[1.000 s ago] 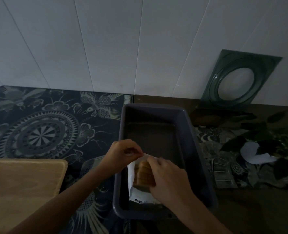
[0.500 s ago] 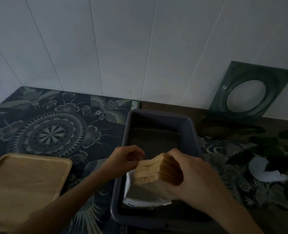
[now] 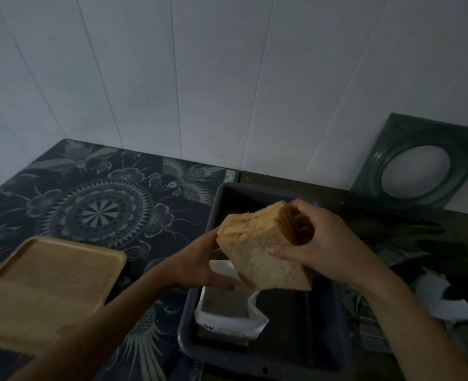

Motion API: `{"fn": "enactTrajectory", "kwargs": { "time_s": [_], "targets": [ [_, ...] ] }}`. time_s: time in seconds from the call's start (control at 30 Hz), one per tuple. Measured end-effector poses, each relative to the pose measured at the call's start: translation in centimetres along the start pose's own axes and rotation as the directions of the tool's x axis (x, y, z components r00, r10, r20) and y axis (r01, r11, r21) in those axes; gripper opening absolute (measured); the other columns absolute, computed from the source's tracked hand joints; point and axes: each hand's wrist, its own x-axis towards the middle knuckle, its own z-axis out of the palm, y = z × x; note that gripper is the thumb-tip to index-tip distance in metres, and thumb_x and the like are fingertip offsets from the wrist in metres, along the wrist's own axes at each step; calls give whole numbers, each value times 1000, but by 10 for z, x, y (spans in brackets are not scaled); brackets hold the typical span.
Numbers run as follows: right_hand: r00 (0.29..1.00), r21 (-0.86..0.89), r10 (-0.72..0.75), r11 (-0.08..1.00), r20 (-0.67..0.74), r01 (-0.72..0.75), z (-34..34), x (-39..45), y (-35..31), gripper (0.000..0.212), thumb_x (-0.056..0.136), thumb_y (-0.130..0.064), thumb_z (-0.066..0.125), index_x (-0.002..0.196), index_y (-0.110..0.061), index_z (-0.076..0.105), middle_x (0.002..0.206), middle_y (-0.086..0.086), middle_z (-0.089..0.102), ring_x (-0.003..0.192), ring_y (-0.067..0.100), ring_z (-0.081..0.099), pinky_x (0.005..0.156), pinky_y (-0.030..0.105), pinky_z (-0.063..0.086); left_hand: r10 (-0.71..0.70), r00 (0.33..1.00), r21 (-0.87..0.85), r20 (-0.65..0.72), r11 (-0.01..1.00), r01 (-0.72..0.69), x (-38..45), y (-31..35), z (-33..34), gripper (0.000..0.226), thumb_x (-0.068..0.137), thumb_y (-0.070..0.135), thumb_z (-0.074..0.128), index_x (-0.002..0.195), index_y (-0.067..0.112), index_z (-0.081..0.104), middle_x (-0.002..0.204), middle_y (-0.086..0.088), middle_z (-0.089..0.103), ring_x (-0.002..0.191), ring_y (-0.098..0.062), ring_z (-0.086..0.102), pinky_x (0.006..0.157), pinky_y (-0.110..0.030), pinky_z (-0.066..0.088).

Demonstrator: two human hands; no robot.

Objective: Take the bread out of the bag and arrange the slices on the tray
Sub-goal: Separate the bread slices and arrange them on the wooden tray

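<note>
Already the right hand (image 3: 320,248) gripped the bread (image 3: 257,248) clear of the bag (image 3: 227,312), which the left hand (image 3: 200,259) steadied, while the tray (image 3: 43,287) lay bare.

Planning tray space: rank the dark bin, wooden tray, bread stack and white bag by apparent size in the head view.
1. Dark bin
2. Wooden tray, cut off at the frame edge, so the top two are unsure
3. Bread stack, held nearer the camera
4. White bag

The bag (image 3: 228,317) carries a little dark print near its lower left edge. It is too small and blurred to read. Nothing else bears writing.
</note>
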Motion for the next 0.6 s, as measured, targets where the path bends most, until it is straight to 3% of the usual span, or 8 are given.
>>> {"fn": "enactTrajectory", "kwargs": {
  "time_s": [0.07, 0.13, 0.23, 0.37, 0.47, 0.6],
  "targets": [
    [1000, 99, 14, 995, 27, -16, -1, 10, 0, 64, 65, -55, 88, 121, -42, 60, 116, -18, 66, 106, 0, 64, 84, 26, 56, -9, 1000, -191, -22, 982, 4, -3, 7, -2, 82, 70, 5, 89, 139, 24, 49, 137, 1, 62, 130, -19, 58, 105, -32, 51],
    [998, 204, 30, 978, 60, -42, -1, 19, -1, 67, 62, -53, 91, 121, -43, 61, 118, -14, 68, 108, 4, 65, 86, 31, 58, -21, 998, -313, -67, 950, -1, -11, 13, -7, 71, 75, 2, 85, 136, 21, 54, 134, -7, 65, 127, -24, 61, 100, -30, 53],
    [992, 323, 46, 943, 119, -82, 4, 31, -3, 67, 59, -48, 93, 119, -41, 64, 118, -10, 69, 104, 5, 68, 79, 25, 60, -27, 987, -333, -161, 943, -28, -23, 18, -18, 58, 80, 8, 82, 132, 21, 61, 129, -8, 69, 123, -25, 64, 97, -31, 55],
    [977, 438, 73, 885, 200, -156, 21, 46, -10, 58, 58, -44, 95, 110, -41, 70, 108, -9, 77, 93, 2, 74, 64, 18, 61, -51, 977, -318, -209, 948, -18, -40, 20, -35, 57, 78, 21, 85, 130, 21, 62, 127, -10, 69, 121, -30, 65, 100, -41, 55],
    [963, 486, 91, 848, 255, -209, 41, 57, -19, 53, 56, -45, 97, 104, -43, 73, 103, -11, 78, 93, 7, 76, 75, 31, 64, -84, 971, -329, -225, 944, 5, -56, 16, -50, 54, 80, 17, 82, 130, 15, 62, 127, -14, 69, 119, -31, 66, 98, -39, 56],
    [950, 538, 140, 797, 280, -276, 76, 68, -35, 66, 55, -42, 98, 114, -28, 73, 107, -3, 79, 98, 18, 77, 86, 45, 63, -154, 965, -327, -213, 942, 78, -80, 7, -78, 52, 84, 11, 77, 133, 12, 60, 129, -14, 68, 120, -30, 66, 99, -44, 56]
  ]
}}
